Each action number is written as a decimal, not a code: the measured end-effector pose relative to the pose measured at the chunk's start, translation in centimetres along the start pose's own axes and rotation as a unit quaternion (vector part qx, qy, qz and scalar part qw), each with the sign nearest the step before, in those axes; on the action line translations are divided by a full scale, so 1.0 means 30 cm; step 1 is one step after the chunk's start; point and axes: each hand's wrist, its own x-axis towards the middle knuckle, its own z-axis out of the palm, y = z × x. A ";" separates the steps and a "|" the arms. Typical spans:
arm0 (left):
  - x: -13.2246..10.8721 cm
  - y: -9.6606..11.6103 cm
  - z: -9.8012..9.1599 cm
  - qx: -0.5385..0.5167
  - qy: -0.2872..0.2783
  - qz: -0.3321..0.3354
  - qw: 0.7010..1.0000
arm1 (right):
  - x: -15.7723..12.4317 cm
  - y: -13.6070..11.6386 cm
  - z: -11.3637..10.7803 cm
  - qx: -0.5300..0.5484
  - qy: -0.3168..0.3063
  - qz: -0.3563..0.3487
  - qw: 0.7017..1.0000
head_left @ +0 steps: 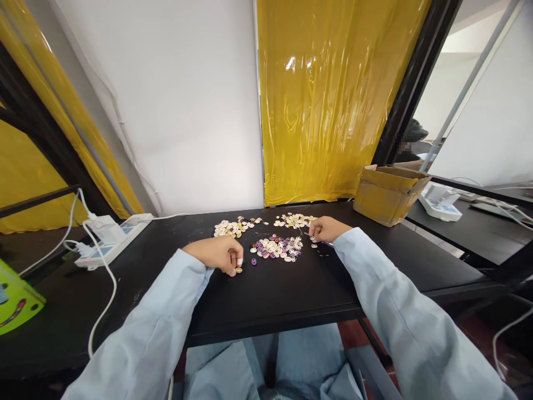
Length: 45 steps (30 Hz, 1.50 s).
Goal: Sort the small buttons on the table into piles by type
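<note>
Several small ring-shaped beads lie in three heaps on the black table (291,289): a cream and tan heap (233,226) at the back left, a cream heap (295,220) at the back right, and a purple and cream heap (278,248) in the middle. My left hand (219,253) rests on the table left of the middle heap, fingers curled, pinching a small tan bead (238,270) against the surface; one fingertip is taped white. My right hand (327,228) is closed at the right of the heaps, holding a thin needle-like tool (322,242).
A cardboard box (389,191) stands at the table's back right. A white power strip (110,239) with white cables lies at the back left. Yellow plastic sheeting (333,100) hangs behind. A green box (16,303) sits at far left. Another black table (470,228) stands to the right.
</note>
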 end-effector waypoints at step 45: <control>0.193 0.068 0.160 0.121 0.207 0.229 0.943 | 0.004 -0.100 0.116 0.040 0.021 -0.122 0.991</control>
